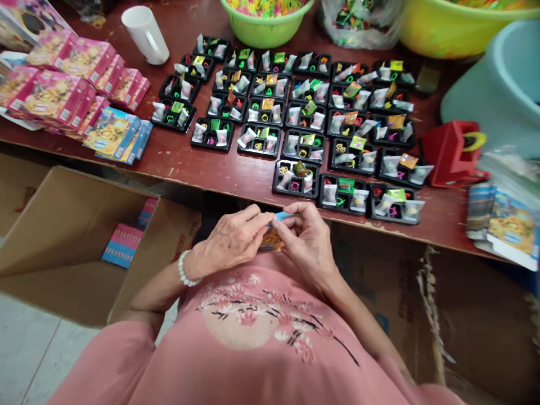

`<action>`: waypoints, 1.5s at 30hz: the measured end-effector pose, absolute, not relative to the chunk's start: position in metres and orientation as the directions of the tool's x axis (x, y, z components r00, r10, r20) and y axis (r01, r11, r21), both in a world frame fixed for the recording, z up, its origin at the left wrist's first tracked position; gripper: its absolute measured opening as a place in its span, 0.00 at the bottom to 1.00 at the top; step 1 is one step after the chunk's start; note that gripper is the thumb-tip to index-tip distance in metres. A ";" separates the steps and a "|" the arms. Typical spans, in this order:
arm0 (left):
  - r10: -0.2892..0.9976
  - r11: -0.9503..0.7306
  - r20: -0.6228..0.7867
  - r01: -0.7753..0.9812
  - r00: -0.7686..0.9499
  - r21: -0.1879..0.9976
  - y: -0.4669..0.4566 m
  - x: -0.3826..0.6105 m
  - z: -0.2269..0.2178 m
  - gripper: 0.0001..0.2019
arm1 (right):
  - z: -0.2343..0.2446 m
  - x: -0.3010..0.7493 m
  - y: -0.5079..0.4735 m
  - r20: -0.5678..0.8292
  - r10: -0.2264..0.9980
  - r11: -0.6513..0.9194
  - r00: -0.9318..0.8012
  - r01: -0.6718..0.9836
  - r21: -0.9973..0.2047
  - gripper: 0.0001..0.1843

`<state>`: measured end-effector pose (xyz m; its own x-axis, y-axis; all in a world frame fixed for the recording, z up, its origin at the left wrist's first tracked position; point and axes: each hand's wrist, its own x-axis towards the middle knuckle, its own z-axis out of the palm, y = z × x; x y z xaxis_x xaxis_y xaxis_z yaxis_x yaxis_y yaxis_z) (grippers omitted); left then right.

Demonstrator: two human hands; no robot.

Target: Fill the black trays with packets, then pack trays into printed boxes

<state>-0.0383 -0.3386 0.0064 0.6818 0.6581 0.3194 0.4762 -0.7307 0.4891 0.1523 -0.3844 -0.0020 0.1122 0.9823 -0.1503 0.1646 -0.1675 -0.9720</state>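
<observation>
Close to my body, just below the table's front edge, a small blue printed box [271, 243] is held between both hands. My left hand [234, 233], with a beaded bracelet at the wrist, closes its fingers over the box's left side. My right hand [307, 236] pinches the blue top end between thumb and fingers. Much of the box is covered by the fingers. Just beyond my hands, a black compartment tray [295, 179] holds small wrapped packets and coloured bits. Several more such trays stand in rows behind it.
Stacked pink boxes [54, 95] and blue boxes [113, 132] lie left, near a white mug [145, 35]. A green basket [265, 28] and yellow tub [455, 28] stand behind. A red tape dispenser [449, 154] is right; an open carton [63, 242] sits lower left.
</observation>
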 end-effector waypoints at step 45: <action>0.799 -0.562 -0.094 0.794 0.593 0.232 -0.214 -0.086 -0.039 0.59 | -0.025 0.246 -0.269 -0.031 0.978 0.200 -0.205 0.973 -0.117 0.57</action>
